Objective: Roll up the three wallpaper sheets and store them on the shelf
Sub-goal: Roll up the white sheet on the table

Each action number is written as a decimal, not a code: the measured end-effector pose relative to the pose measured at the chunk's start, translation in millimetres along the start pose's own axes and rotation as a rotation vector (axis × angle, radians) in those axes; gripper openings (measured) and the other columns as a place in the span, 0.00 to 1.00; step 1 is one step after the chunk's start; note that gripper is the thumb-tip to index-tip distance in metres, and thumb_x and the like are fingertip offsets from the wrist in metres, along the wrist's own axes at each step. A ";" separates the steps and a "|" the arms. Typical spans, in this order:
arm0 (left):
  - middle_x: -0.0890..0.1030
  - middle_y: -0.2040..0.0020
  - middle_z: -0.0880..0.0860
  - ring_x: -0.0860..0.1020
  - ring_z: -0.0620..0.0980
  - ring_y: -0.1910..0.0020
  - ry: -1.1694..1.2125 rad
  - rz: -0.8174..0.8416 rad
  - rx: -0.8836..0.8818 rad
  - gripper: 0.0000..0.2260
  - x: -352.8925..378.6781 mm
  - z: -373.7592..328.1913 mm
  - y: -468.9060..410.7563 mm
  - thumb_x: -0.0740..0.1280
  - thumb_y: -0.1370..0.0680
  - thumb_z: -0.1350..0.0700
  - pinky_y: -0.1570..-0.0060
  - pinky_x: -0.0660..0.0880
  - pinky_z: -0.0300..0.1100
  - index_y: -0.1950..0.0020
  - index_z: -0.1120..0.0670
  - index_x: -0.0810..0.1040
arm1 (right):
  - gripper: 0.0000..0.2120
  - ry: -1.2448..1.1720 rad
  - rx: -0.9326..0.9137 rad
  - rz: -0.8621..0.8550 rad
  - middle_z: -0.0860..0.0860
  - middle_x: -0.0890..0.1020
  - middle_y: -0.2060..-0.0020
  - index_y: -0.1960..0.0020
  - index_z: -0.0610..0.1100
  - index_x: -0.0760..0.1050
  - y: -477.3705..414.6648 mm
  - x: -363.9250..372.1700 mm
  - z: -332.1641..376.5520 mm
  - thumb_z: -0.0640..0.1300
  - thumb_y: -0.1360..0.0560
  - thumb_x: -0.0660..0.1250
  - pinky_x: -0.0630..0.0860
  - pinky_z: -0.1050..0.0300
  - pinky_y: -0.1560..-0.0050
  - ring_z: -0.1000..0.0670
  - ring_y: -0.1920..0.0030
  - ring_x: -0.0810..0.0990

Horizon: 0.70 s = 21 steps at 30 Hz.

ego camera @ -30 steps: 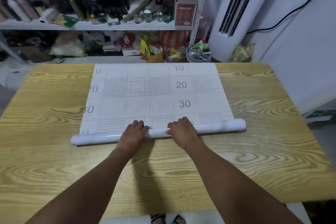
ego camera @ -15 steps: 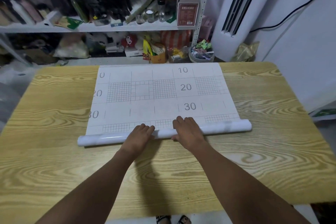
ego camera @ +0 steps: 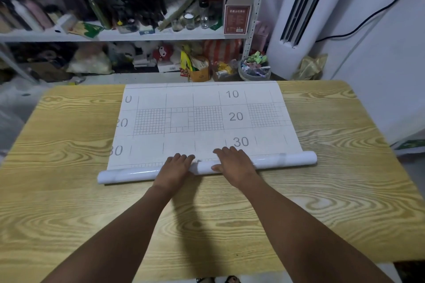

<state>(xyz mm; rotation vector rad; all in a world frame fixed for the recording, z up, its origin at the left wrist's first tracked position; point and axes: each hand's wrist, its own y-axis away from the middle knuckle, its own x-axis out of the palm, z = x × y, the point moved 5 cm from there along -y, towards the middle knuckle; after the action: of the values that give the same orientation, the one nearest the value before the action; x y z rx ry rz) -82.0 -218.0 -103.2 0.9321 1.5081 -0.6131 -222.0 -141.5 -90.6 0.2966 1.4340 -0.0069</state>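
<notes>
A white wallpaper sheet point(ego camera: 202, 108) lies backing-up on the wooden table point(ego camera: 69, 190), printed with a grid and the numbers 10, 20, 30. Its near end is wound into a glossy white roll point(ego camera: 128, 173) that runs across the table. My left hand point(ego camera: 174, 167) and my right hand point(ego camera: 232, 163) lie side by side on top of the roll's middle, fingers stretched forward over it onto the flat sheet. Behind the table stands the white metal shelf point(ego camera: 119, 35).
The shelf boards are crowded with bottles, jars, a red-brown carton point(ego camera: 236, 16), bags and soft toys. A white standing air conditioner point(ego camera: 296, 18) is at the back right, with a small bin point(ego camera: 254, 69) beside it. Bare wood lies on both sides of the sheet.
The roll has travelled away from me over the sheet, covering the lower grid row. Both hands moved forward with it, fingers now reaching toward the 30 line.
</notes>
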 end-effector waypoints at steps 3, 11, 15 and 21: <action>0.77 0.41 0.55 0.70 0.56 0.38 -0.081 0.047 -0.033 0.15 0.8 0.6 -5.9 0.59 0.20 0.54 0.38 0.62 0.47 0.34 0.56 0.69 | 0.24 0.066 0.001 -0.037 0.49 0.77 0.44 0.39 0.44 0.70 -0.1 -1.6 0.1 0.61 0.25 0.63 0.64 0.51 0.38 0.46 0.39 0.71; 0.65 0.30 0.53 0.64 0.54 0.33 -0.085 0.119 -0.033 0.18 -3.1 3.9 -9.0 0.53 0.18 0.59 0.39 0.62 0.44 0.29 0.52 0.63 | 0.15 0.049 0.038 0.025 0.48 0.76 0.44 0.40 0.43 0.73 -6.5 -1.3 2.4 0.52 0.20 0.60 0.67 0.53 0.45 0.46 0.40 0.71; 0.68 0.37 0.58 0.70 0.57 0.40 0.039 0.037 -0.018 0.21 -6.6 2.1 -5.1 0.66 0.23 0.53 0.44 0.69 0.48 0.32 0.54 0.66 | 0.12 0.013 0.032 0.047 0.47 0.78 0.46 0.41 0.44 0.72 -7.6 -3.5 1.8 0.50 0.19 0.59 0.68 0.53 0.47 0.45 0.42 0.73; 0.74 0.62 0.54 0.75 0.53 0.69 -0.080 -0.090 0.063 0.28 -11.4 0.0 -0.7 0.78 0.47 0.63 0.70 0.72 0.40 0.54 0.54 0.67 | 0.10 0.031 -0.012 0.032 0.48 0.78 0.45 0.39 0.46 0.69 -2.4 0.8 5.9 0.45 0.19 0.59 0.67 0.52 0.46 0.46 0.42 0.73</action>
<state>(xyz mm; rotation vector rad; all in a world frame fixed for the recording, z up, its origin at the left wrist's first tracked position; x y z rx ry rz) -82.8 -220.8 -92.1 0.8811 1.4725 -0.7584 -216.7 -144.8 -91.3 0.3106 1.4592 0.0325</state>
